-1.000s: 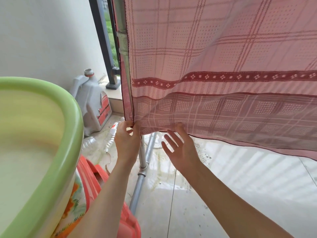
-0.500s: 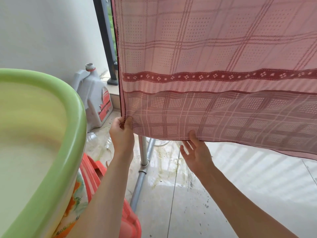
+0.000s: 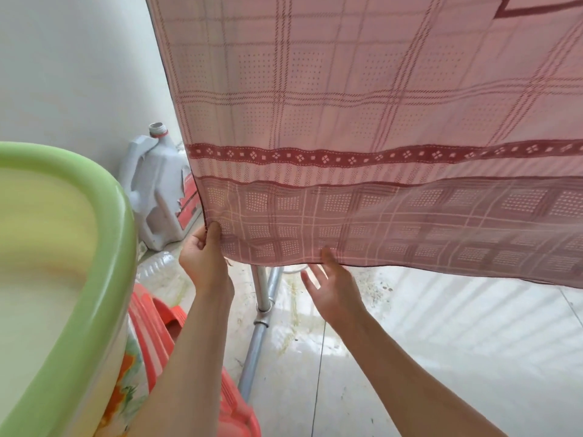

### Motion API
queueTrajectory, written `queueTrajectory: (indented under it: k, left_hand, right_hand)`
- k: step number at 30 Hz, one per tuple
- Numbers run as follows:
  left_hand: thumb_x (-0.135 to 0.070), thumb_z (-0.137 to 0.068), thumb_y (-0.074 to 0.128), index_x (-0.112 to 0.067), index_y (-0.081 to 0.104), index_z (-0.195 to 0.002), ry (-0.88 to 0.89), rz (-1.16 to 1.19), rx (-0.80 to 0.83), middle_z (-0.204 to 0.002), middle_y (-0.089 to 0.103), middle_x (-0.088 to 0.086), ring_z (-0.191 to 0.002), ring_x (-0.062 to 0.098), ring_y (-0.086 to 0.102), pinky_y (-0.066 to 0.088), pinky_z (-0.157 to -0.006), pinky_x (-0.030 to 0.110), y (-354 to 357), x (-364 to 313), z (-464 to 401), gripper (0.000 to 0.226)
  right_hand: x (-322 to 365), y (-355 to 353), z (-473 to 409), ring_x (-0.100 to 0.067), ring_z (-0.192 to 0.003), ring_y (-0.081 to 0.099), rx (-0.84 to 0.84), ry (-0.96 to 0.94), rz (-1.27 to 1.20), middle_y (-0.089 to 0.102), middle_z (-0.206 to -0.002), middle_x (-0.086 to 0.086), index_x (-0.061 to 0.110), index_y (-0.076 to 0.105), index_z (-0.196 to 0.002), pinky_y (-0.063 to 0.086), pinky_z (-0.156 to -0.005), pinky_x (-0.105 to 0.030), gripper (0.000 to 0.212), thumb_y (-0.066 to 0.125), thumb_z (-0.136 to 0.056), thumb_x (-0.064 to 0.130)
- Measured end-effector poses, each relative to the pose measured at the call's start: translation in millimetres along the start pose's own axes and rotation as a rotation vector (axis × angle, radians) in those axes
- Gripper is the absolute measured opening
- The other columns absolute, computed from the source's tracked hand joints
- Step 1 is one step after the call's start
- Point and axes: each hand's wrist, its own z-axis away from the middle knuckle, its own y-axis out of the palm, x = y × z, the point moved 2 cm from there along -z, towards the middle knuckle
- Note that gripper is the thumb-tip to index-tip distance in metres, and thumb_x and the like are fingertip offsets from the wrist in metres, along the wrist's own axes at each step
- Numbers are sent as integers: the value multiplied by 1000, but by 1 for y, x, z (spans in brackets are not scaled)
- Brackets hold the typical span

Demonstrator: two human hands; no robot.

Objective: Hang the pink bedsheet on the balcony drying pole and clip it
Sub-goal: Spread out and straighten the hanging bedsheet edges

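Wet pale floor tiles (image 3: 441,357), white wall; left hand (image 3: 205,260) pinches the pink bedsheet (image 3: 347,152) corner, right hand (image 3: 334,288) spread just beside, fingertips touching hem.

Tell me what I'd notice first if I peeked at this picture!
First, the big pink bedsheet with checks and a dark red band, hanging down and filling the top and right. At its lower left corner the left hand pinches the edge, while the right hand touches the bottom hem with open fingers. A large green basin curves along the left side.
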Motion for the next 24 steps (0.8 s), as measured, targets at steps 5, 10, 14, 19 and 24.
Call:
queueTrajectory:
  k: [5, 10, 14, 19, 24]
  left_hand:
    - [-9, -85, 63, -8, 62, -85, -43, -10, 50, -73, 58, -1, -65, 6, 52, 44, -62, 18, -1, 0, 5, 1]
    - [-8, -87, 60, -12, 61, -81, -99, 68, 117, -78, 61, -2, -73, 5, 59, 47, -80, 22, 1, -3, 10, 8]
    - [-6, -88, 58, -12, 61, -80, -128, 106, 124, -72, 64, -5, -66, 2, 60, 49, -77, 22, 5, -4, 14, 10]
    - [-7, -89, 57, -12, 59, -81, -108, 55, 69, -78, 60, -1, -73, 7, 58, 48, -83, 28, 3, -3, 10, 10]
    - [-7, -90, 56, -12, 58, -80, -99, 51, 64, -79, 58, -1, -77, 8, 56, 46, -91, 31, 6, 0, 8, 11]
  right_hand:
    - [24, 9, -1, -22, -118, 52, 103, -68, -66, 57, -120, -3, 18, 57, -106, 49, -89, -36, 26, 57, -81, 13]
    - [36, 10, 3, -19, -110, 57, 247, -79, -239, 66, -94, 3, 17, 68, -80, 49, -86, -41, 16, 59, -69, 10]
    - [51, -6, 6, -19, -104, 57, 178, -108, -261, 64, -89, 3, 17, 63, -67, 47, -86, -42, 10, 57, -72, 12]
    - [82, -35, 16, -18, -114, 53, 159, -167, -211, 64, -94, 4, 20, 55, -72, 44, -90, -43, 10, 52, -77, 12]
    - [88, -67, 42, -18, -126, 49, 309, -181, -47, 60, -117, 5, 27, 59, -87, 44, -95, -47, 9, 54, -79, 25]
